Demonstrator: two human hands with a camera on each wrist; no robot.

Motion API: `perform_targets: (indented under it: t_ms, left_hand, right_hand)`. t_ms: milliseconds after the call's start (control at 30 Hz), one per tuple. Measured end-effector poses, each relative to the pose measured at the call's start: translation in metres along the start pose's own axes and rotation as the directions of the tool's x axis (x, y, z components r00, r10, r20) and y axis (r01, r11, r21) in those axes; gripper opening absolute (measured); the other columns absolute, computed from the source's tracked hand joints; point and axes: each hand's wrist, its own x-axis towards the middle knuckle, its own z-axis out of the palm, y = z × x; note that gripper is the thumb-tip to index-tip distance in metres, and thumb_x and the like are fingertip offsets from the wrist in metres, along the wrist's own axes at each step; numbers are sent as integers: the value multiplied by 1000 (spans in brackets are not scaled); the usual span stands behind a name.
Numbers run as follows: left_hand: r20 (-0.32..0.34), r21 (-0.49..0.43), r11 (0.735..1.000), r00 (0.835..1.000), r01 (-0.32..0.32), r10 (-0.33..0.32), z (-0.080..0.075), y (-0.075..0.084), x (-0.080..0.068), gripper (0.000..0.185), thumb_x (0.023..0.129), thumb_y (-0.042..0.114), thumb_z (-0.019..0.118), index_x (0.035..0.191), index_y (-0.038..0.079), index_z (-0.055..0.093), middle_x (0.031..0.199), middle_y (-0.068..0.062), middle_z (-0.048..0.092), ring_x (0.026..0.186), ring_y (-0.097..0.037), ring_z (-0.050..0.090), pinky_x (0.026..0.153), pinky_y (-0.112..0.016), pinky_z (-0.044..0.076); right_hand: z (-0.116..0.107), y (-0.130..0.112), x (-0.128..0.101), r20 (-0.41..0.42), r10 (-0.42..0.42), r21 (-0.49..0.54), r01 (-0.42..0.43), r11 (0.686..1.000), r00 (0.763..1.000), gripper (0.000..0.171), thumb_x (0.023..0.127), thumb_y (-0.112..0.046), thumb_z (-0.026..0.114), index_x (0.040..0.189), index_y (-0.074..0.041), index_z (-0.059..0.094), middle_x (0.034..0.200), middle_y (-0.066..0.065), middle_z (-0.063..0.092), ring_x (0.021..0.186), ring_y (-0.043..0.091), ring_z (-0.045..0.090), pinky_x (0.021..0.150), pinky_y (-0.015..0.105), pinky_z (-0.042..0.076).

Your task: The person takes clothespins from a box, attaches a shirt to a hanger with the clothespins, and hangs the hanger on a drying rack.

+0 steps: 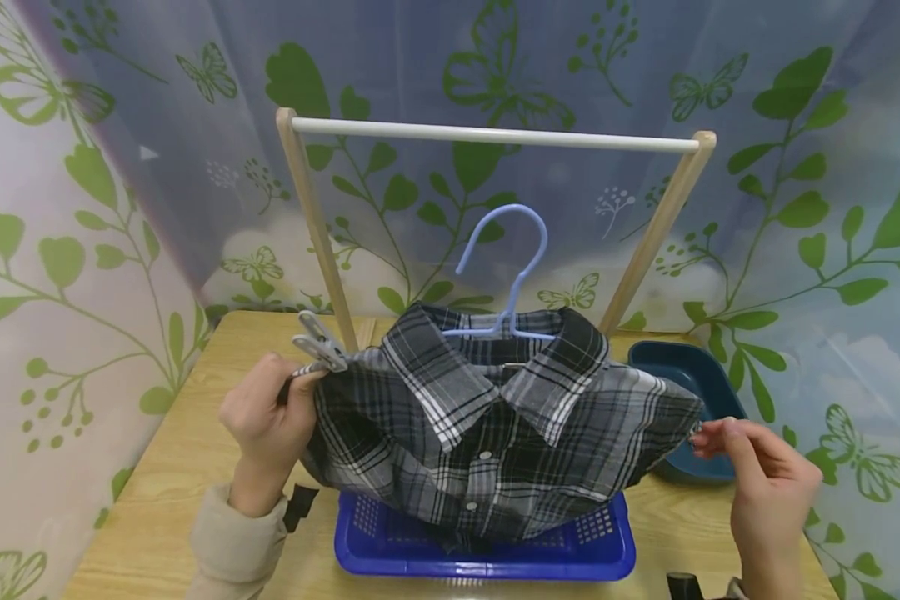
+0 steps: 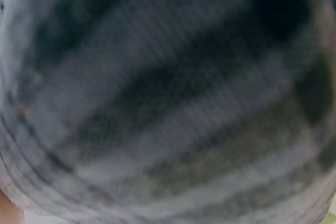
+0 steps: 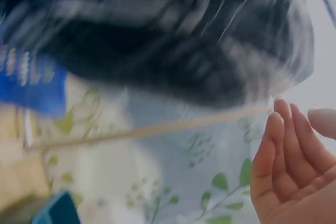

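Observation:
A black, grey and white plaid shirt (image 1: 487, 433) hangs on a light blue hanger (image 1: 512, 275), whose hook rises above the collar. My left hand (image 1: 270, 417) grips the shirt's sleeve at the left. Just above those fingers, a grey clothespin (image 1: 322, 343) is clipped to the fabric. At the other sleeve's end is my right hand (image 1: 772, 475), fingers extended towards the cloth. The right wrist view shows that hand (image 3: 294, 166) with fairly straight fingers close to the shirt's (image 3: 173, 40) edge; contact is unclear. Blurred plaid cloth (image 2: 168, 98) fills the left wrist view, hiding the left hand's grip.
Behind the shirt stands a rack with a white crossbar (image 1: 495, 135) and wooden posts (image 1: 656, 225). A blue perforated basket (image 1: 487, 568) sits beneath the shirt on the wooden table (image 1: 172, 467). At the right is a dark teal bin (image 1: 690, 362). Leaf-patterned curtains (image 1: 390, 50) surround the table.

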Motion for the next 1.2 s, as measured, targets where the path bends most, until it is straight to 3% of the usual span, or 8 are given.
perform_targets:
  t_ms: [167, 300, 500, 633, 767, 900, 1000, 1200]
  left_hand:
    - [-4, -6, 1000, 1000, 1, -1, -1, 0, 0, 58, 98, 40, 62, 56, 2, 48, 50, -6, 38, 43, -14, 25, 42, -26, 18]
    - [-8, -15, 1000, 1000, -5, 5, -1, -1, -1, 58, 97, 40, 63, 56, 2, 48, 50, -6, 38, 43, -14, 26, 42, -26, 19]
    - [0, -10, 1000, 1000, -10, 10, -2, -2, -2, 58, 98, 39, 62, 56, 2, 49, 50, -6, 38, 43, -14, 26, 42, -26, 19]
    - [7, -6, 1000, 1000, -9, 9, -2, -2, -3, 57, 98, 39, 62, 57, 2, 50, 50, -6, 39, 43, -14, 26, 42, -26, 19]
    - [11, -8, 1000, 1000, -14, 14, -2, -2, -3, 57, 98, 39, 62, 57, 2, 50, 50, -5, 39, 42, -14, 26, 41, -27, 19]
    - [17, -9, 1000, 1000, -16, 16, -1, -3, -3, 56, 98, 39, 62, 58, 2, 50, 51, -5, 39, 43, -14, 26, 42, -27, 20]
    - [21, -6, 1000, 1000, -14, 14, -2, -3, -3, 55, 98, 38, 62, 58, 2, 51, 51, -5, 40, 44, -14, 27, 43, -27, 21]
    - [12, -12, 1000, 1000, -16, 16, -1, -5, -5, 56, 98, 39, 63, 57, 2, 51, 51, -5, 40, 43, -13, 27, 42, -26, 20]
  right_hand:
    - [-24, 14, 16, -22, 34, -287, -39, 957, 999, 18, 94, 10, 59, 89, 27, 62, 75, 8, 72, 65, 13, 67, 62, 18, 54]
    - [-41, 27, 25, -57, 81, -562, -99, 821, 995, 22, 97, -4, 61, 96, 18, 68, 79, -5, 72, 67, 5, 66, 63, 14, 52]
    - [-62, 51, 33, -112, 196, -724, -216, 655, 974, 23, 99, -14, 63, 104, 7, 71, 84, -21, 66, 76, -3, 63, 67, 9, 48]
    - [-76, 67, 39, -121, 309, -819, -271, 507, 943, 30, 100, -25, 61, 114, 1, 70, 84, -29, 58, 78, -13, 53, 68, 8, 43]
    - [-89, 82, 42, -87, 433, -889, -266, 373, 897, 40, 102, -33, 54, 125, -2, 64, 98, -6, 69, 82, -8, 51, 68, 19, 44]
    - [-99, 97, 43, -86, 561, -895, -311, 319, 824, 48, 104, -31, 46, 135, 5, 52, 126, 30, 59, 104, 30, 59, 80, 45, 49]
    - [-103, 108, 46, -109, 632, -886, -363, 289, 767, 53, 104, -28, 41, 140, 11, 42, 134, 37, 48, 120, 49, 47, 90, 57, 44]
    - [-108, 125, 53, -144, 694, -900, -385, 204, 705, 61, 101, -25, 38, 144, 17, 29, 140, 41, 36, 129, 53, 37, 102, 60, 35]
